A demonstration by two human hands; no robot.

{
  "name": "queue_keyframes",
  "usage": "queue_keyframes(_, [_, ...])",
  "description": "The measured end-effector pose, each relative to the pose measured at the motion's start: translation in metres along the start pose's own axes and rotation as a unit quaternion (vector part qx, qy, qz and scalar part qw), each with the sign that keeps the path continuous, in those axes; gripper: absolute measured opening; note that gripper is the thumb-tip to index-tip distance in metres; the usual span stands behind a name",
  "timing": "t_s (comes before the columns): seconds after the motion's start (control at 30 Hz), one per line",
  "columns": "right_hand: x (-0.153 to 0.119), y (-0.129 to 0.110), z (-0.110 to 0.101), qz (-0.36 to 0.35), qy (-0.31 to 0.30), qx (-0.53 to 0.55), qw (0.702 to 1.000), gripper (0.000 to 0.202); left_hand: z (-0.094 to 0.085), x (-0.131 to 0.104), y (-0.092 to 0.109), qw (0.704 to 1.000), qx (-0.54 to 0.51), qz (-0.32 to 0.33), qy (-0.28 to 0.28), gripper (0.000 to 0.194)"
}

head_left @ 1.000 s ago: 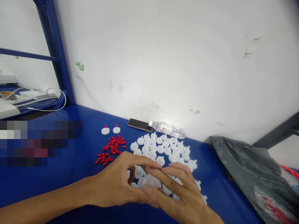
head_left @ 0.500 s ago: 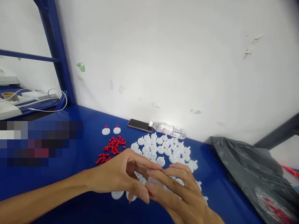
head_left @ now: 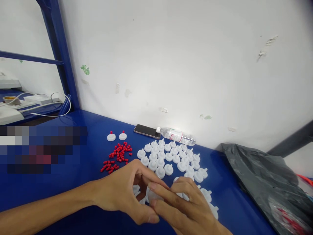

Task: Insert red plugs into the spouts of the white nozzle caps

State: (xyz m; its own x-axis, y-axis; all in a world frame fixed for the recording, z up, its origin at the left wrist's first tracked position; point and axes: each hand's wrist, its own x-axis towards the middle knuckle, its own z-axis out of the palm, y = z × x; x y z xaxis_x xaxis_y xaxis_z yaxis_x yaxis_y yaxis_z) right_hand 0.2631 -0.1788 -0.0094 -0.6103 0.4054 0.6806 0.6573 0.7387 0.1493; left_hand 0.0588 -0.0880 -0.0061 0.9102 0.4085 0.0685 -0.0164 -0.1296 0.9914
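Observation:
My left hand (head_left: 132, 192) is curled, its thumb and fingers bent towards my right hand (head_left: 186, 204). Between them shows part of a white round cap (head_left: 154, 195), mostly covered by my fingers. The left fingers close around this cap. Right index and middle fingertips meet it from the other side; whatever they pinch is hidden. Beyond and beneath the hands lie many white spouted caps (head_left: 168, 157) on the blue table (head_left: 93, 130). Left of these is a loose heap of small red sleeves (head_left: 120, 152).
Two white caps (head_left: 111, 137) with red tips stand at the back left. A phone (head_left: 146, 131) and a clear plastic bottle (head_left: 179, 135) lie along the wall. At the right is a dark plastic bag (head_left: 254, 173), with a clear bag of red pieces (head_left: 288, 218) on it.
Both hands have shifted slightly down and left, staying together. My left thumb has dropped lower. The caps and red sleeves on the table lie as before.

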Motion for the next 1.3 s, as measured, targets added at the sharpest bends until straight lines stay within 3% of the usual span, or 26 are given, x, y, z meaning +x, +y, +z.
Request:
queue_keyframes(0.1, [-0.003,0.003,0.003,0.0,-0.022,-0.001,1.0,0.021,-0.003,0.0,-0.003,1.0,0.024,0.013,0.002,0.03])
queue_keyframes(0.2, [-0.011,0.009,0.007,0.02,-0.007,-0.007,1.0,0.038,-0.011,0.001,-0.002,0.999,0.034,0.026,0.033,0.03])
queue_keyframes(0.33, [-0.016,0.018,0.007,0.075,0.027,-0.01,0.997,0.04,-0.037,0.002,0.004,0.968,0.115,0.068,0.211,0.043])
queue_keyframes(0.43, [-0.017,0.02,0.005,0.078,0.02,-0.013,0.997,0.036,-0.065,0.001,0.006,0.897,0.244,0.019,0.367,0.04])
queue_keyframes(0.5, [-0.016,0.019,0.005,0.076,0.006,-0.02,0.997,0.035,-0.084,-0.003,0.003,0.819,0.366,0.013,0.442,0.037])
queue_keyframes(0.53, [-0.016,0.018,0.006,0.075,0.0,-0.022,0.997,0.034,-0.093,-0.005,0.0,0.774,0.442,0.012,0.454,0.036])
queue_keyframes(0.63, [-0.015,0.017,0.007,0.076,-0.009,-0.021,0.997,0.031,-0.114,-0.012,-0.005,0.666,0.603,-0.018,0.438,0.037])
queue_keyframes(0.7, [-0.014,0.019,0.007,0.087,-0.012,-0.012,0.996,0.03,-0.122,-0.017,-0.006,0.632,0.65,-0.055,0.419,0.038])
queue_keyframes(0.87, [-0.012,0.026,0.007,0.119,-0.032,0.024,0.992,0.031,-0.132,-0.027,-0.002,0.612,0.663,-0.217,0.373,0.038])
queue_keyframes(0.97, [-0.013,0.027,0.01,0.136,-0.059,0.023,0.989,0.03,-0.137,-0.033,-0.004,0.601,0.663,-0.277,0.351,0.034])
queue_keyframes(1.2, [-0.015,0.023,0.012,0.165,-0.135,0.054,0.975,0.014,-0.134,-0.033,-0.007,0.619,0.649,-0.311,0.313,0.023])
queue_keyframes(1.3, [-0.015,0.021,0.01,0.151,-0.146,0.06,0.976,0.013,-0.126,-0.028,0.001,0.619,0.658,-0.277,0.328,0.027])
